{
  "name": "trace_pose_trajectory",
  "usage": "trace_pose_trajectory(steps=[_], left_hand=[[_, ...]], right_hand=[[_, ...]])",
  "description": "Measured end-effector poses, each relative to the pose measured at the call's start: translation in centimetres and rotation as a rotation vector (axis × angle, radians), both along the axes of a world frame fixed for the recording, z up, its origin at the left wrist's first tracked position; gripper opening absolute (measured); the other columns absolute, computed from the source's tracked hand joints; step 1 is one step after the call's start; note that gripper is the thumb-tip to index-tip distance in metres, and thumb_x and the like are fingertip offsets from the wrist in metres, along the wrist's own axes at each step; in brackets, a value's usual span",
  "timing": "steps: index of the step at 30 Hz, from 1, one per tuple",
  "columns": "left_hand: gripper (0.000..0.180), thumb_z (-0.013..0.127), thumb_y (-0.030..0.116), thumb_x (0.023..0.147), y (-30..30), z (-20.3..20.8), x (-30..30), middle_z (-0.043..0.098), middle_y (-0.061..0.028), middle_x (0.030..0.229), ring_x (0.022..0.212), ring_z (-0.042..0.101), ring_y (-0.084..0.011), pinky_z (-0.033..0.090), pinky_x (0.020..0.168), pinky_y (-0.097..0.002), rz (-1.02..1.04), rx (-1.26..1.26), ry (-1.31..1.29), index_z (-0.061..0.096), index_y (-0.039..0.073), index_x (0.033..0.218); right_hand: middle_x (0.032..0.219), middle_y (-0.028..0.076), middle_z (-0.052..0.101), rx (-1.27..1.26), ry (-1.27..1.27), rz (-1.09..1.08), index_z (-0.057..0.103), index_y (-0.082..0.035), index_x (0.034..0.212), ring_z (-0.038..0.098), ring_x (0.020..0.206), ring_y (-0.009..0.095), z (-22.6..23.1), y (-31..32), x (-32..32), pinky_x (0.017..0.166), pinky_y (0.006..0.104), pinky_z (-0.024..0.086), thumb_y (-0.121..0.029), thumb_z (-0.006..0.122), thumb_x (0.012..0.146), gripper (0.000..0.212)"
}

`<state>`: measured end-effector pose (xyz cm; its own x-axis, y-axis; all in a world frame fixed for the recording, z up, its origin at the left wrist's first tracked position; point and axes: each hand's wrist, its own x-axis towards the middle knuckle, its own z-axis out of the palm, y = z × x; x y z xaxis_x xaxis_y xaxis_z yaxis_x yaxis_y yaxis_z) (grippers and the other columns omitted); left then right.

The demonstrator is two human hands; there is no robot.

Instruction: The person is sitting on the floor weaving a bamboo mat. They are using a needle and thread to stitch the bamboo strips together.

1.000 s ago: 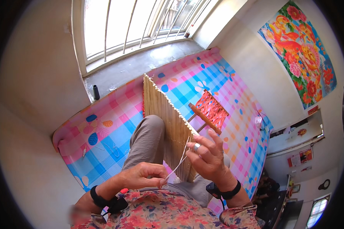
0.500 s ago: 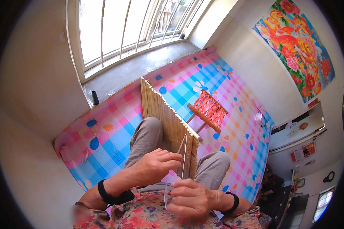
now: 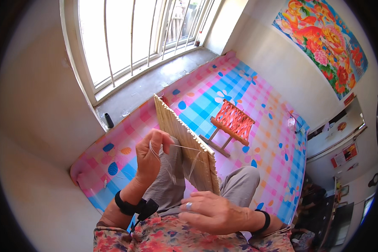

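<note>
A stiff brown panel (image 3: 170, 126) of thin stalks, like a reed mat, stands upright between my knees. Light knots run along its upper edge (image 3: 184, 124). My left hand (image 3: 149, 157) is raised left of the panel, its fingers closed on a thin white thread (image 3: 182, 146). That thread stretches taut to the panel's near corner, and loose strands hang below the hand. Low in front of my body, my right hand (image 3: 212, 212) has its fingers stretched out and apart, near the panel's lower end but not on it. A ring is on one finger.
A checked, flowered sheet (image 3: 277, 113) covers the bed. On it lies a small wooden folding stool (image 3: 235, 122) with a red woven seat, right of the panel. A dark spool-like cylinder (image 3: 108, 120) stands on the window sill (image 3: 155, 80). A cable (image 3: 299, 122) lies at the far right.
My left hand has moved up and left, drawing the thread away from the panel. My right hand has spread its fingers and no longer pinches the strand.
</note>
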<state>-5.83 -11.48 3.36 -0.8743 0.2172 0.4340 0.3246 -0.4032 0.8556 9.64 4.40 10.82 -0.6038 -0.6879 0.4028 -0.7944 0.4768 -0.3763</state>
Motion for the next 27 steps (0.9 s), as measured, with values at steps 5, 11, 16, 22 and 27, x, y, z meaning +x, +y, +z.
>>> trace_pose_trajectory(steps=[5,11,16,22,27], left_hand=[[0.050,0.038,0.040,0.108,-0.8,1.1,-0.5,0.059,-0.0089,0.076,0.079,0.059,-0.0184,0.047,0.078,-0.0327,-0.036,-0.001,0.015,0.057,0.000,0.086],[0.051,0.039,0.044,0.107,-2.9,2.1,0.6,0.059,-0.0109,0.074,0.078,0.059,-0.0200,0.047,0.074,-0.0342,0.033,0.023,0.091,0.056,0.001,0.086],[0.038,0.048,0.035,0.106,-4.3,3.2,1.6,0.060,-0.0066,0.072,0.080,0.062,-0.0190,0.048,0.073,-0.0315,0.023,0.143,0.174,0.058,0.002,0.090],[0.020,0.064,0.020,0.098,-5.4,4.7,3.6,0.062,-0.0082,0.081,0.083,0.063,-0.0181,0.051,0.070,-0.0301,0.018,0.143,0.187,0.059,0.001,0.095],[0.019,0.073,0.010,0.090,-6.0,5.5,4.4,0.064,-0.0111,0.088,0.087,0.063,-0.0210,0.051,0.080,-0.0341,-0.018,0.062,0.262,0.059,-0.001,0.098]], right_hand=[[0.106,0.014,0.066,-0.249,0.111,-0.288,0.065,-0.001,0.108,0.067,0.098,0.028,0.7,3.2,-1.4,0.087,0.0416,0.055,0.000,0.069,0.082,0.026],[0.107,0.017,0.068,-0.425,-0.132,-0.443,0.065,-0.001,0.114,0.067,0.091,0.026,0.9,4.4,-2.8,0.075,0.0333,0.054,0.009,0.066,0.084,0.032],[0.114,0.019,0.065,-0.375,-0.104,-0.216,0.061,0.003,0.119,0.065,0.105,0.032,-0.6,-1.1,-4.4,0.091,0.0383,0.054,0.007,0.070,0.079,0.042],[0.101,0.014,0.066,-0.185,0.094,-0.192,0.059,0.003,0.121,0.065,0.093,0.029,-0.3,-4.3,-6.0,0.086,0.0408,0.050,-0.007,0.076,0.077,0.048],[0.088,0.009,0.060,-0.145,0.184,-0.036,0.063,-0.001,0.110,0.062,0.073,0.025,0.5,-4.0,-5.3,0.065,0.0367,0.050,-0.003,0.076,0.076,0.036]])
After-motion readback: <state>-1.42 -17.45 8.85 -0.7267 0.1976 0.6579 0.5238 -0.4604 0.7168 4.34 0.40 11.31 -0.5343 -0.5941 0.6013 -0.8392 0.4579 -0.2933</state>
